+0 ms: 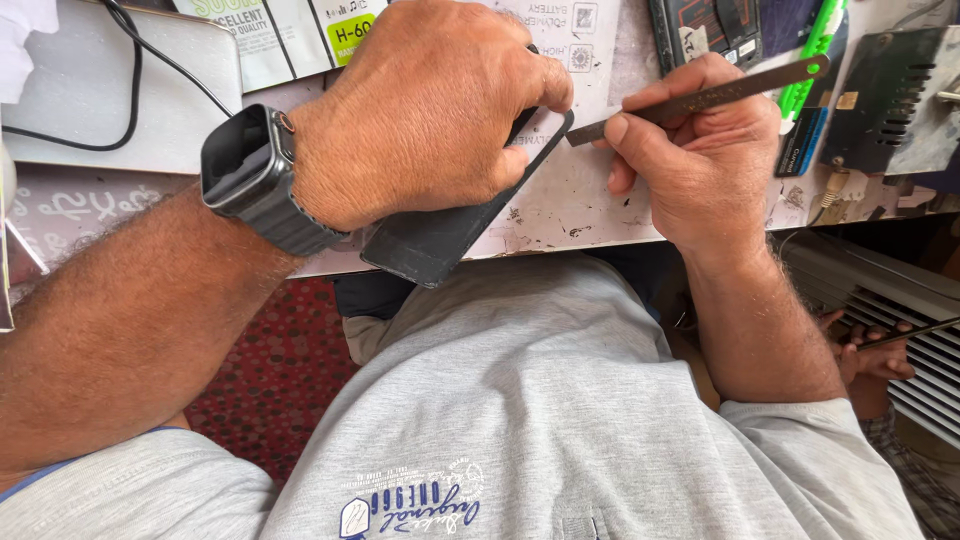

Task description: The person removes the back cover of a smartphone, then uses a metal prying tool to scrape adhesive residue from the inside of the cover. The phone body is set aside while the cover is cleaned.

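My left hand [430, 110] presses down on a dark flat phone [440, 235] that lies slanted across the near edge of the worktable [570, 205], most of it hidden under my palm. A dark smartwatch [245, 165] sits on that wrist. My right hand [700, 160] pinches a thin brown metal pry tool [720, 95], and the tool's tip touches the phone's upper right edge next to my left fingertips.
A grey device with a black cable [130, 90] lies at the back left. Printed cards [300, 30] and a black perforated box [895, 95] sit along the back. Another person's hand [870, 355] shows low at the right, by a white slatted unit [900, 320].
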Demonstrator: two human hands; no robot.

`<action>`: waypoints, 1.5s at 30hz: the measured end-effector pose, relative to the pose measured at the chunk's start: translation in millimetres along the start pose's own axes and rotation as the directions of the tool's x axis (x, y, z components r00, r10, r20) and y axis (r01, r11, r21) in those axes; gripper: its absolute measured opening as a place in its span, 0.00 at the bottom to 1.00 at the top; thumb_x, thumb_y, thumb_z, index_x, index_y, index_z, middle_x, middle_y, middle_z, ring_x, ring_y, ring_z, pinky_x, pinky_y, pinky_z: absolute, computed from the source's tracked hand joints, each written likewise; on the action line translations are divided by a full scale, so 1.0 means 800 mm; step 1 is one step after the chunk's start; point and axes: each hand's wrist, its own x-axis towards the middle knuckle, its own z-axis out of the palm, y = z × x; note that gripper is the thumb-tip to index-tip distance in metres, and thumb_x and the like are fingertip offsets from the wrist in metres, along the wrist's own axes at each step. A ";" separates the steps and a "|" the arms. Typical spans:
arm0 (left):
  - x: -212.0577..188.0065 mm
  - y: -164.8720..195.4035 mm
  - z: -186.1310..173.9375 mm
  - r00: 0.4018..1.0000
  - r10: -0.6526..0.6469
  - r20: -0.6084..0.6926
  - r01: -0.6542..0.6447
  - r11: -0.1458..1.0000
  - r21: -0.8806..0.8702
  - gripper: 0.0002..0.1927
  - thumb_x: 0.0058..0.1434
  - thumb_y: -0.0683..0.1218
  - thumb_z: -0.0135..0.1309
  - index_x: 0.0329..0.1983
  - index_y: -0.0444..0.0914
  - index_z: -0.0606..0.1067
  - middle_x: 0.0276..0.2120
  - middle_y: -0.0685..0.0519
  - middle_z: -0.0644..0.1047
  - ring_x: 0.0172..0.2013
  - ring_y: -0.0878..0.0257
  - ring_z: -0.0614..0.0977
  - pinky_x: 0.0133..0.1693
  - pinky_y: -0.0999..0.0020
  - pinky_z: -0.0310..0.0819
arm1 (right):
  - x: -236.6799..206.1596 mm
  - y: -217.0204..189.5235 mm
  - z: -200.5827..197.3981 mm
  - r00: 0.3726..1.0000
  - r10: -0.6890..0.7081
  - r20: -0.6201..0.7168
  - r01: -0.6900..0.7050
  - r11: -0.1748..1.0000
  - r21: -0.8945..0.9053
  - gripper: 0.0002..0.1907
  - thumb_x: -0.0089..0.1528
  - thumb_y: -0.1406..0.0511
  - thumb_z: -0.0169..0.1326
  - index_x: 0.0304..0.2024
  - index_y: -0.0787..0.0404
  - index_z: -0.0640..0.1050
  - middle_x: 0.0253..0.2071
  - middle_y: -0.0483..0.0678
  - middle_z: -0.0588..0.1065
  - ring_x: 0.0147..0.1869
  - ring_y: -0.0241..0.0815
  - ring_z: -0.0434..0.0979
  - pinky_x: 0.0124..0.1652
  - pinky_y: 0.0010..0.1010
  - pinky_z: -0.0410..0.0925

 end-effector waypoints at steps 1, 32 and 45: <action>-0.001 0.000 0.000 1.000 -0.008 0.008 0.008 1.000 -0.009 0.15 0.51 0.47 0.66 0.43 0.44 0.86 0.28 0.49 0.81 0.32 0.53 0.83 0.36 0.55 0.75 | -0.001 -0.001 0.001 1.000 0.016 -0.008 -0.016 1.000 0.005 0.06 0.72 0.81 0.57 0.42 0.71 0.73 0.34 0.57 0.78 0.30 0.39 0.82 0.28 0.23 0.76; -0.002 0.002 -0.006 0.991 -0.036 0.132 0.026 0.997 0.074 0.16 0.52 0.53 0.69 0.44 0.46 0.86 0.30 0.50 0.82 0.32 0.53 0.84 0.35 0.56 0.77 | -0.008 -0.003 0.020 0.999 0.045 0.013 -0.043 0.992 -0.118 0.06 0.71 0.79 0.57 0.44 0.68 0.73 0.34 0.55 0.79 0.31 0.36 0.82 0.29 0.22 0.77; -0.004 0.001 -0.007 0.995 0.004 0.101 -0.016 0.993 0.115 0.16 0.52 0.54 0.69 0.43 0.46 0.86 0.30 0.51 0.82 0.33 0.55 0.84 0.37 0.57 0.76 | -0.007 -0.001 0.017 0.999 0.032 -0.015 -0.034 0.987 -0.158 0.07 0.71 0.80 0.56 0.44 0.69 0.72 0.35 0.56 0.79 0.31 0.37 0.82 0.29 0.23 0.77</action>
